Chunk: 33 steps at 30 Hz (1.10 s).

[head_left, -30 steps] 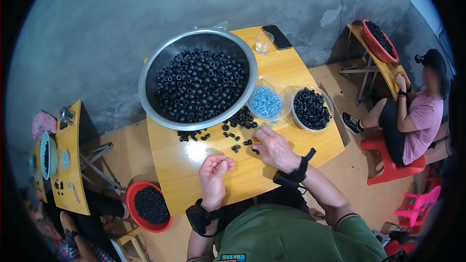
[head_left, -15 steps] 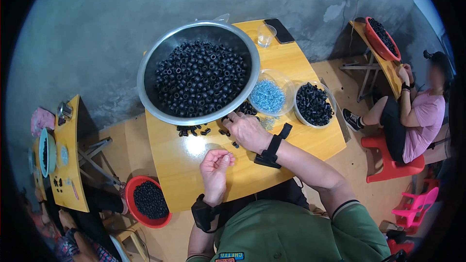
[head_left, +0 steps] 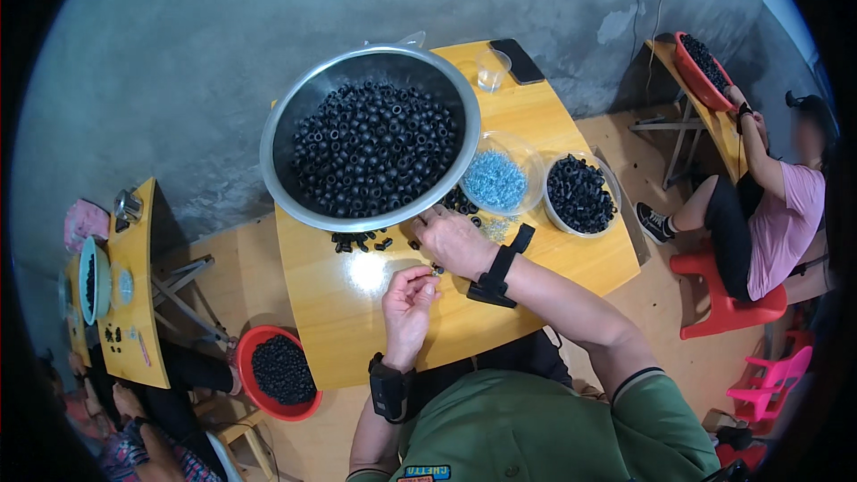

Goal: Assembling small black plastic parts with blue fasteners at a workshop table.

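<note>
My left hand (head_left: 408, 308) hovers over the yellow table (head_left: 339, 303), fingers pinched around a small black ring-shaped part near its fingertips. My right hand (head_left: 453, 241) rests palm down on the table just below the rim of a big steel bowl (head_left: 268, 165) full of black rings, its fingers among the loose black rings (head_left: 359, 239) scattered there. What lies under the right hand is hidden. Both wrists wear black bands. A clear bowl of small blue pieces (head_left: 493, 180) and a white bowl of black rings (head_left: 580, 194) stand to the right of my right hand.
A clear cup (head_left: 491, 70) and a dark phone (head_left: 516, 61) sit at the table's far edge. A red basin of black rings (head_left: 278, 371) stands on the floor at left. Another person sits at right by a second table with a red basin (head_left: 701, 58). A third yellow table (head_left: 134, 286) stands far left.
My right hand has drawn back left from the small bowls toward the steel bowl's rim and my left hand. The left hand has stayed roughly in place, fingers still pinched.
</note>
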Each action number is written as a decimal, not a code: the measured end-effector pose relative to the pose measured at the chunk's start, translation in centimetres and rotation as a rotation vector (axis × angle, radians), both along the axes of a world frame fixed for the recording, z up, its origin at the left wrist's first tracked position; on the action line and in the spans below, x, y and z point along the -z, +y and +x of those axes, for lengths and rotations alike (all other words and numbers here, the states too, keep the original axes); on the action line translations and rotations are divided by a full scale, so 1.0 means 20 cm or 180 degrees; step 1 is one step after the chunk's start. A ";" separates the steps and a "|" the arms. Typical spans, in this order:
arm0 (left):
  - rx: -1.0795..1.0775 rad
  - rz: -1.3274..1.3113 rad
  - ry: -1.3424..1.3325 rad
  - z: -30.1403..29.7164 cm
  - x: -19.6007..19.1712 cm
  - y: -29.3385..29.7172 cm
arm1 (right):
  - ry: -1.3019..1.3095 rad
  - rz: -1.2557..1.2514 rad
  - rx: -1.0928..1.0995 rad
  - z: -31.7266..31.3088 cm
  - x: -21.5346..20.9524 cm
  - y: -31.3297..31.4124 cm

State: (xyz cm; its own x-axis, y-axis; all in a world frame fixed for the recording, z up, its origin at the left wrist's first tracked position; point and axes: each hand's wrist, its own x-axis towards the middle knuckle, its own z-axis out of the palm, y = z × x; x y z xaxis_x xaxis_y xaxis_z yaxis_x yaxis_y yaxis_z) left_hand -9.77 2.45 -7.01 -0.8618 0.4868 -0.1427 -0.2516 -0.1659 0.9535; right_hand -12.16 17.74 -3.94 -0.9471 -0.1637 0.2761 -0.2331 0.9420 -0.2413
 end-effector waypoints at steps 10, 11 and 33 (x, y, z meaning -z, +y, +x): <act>0.0003 0.1232 -0.0584 0.13 -0.10 -0.10 | 0.0326 -0.2019 -0.0585 0.45 -0.25 -0.07; 0.0208 0.1200 -0.0677 0.15 -0.10 -0.10 | 0.0318 -0.2014 -0.0545 0.50 -0.22 -0.10; -0.0146 0.0909 -0.0983 0.26 -0.05 -0.15 | 0.0110 -0.1222 0.1141 0.54 0.03 0.08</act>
State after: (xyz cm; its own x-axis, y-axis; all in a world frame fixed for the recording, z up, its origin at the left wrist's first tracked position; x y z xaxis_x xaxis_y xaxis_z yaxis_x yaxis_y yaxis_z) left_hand -4.62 -0.58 -5.92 -0.8215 0.5062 -0.2625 -0.5044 -0.4303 0.7486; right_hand -1.28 19.40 -4.52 -0.9143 0.2880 0.2847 0.0735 0.8095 -0.5825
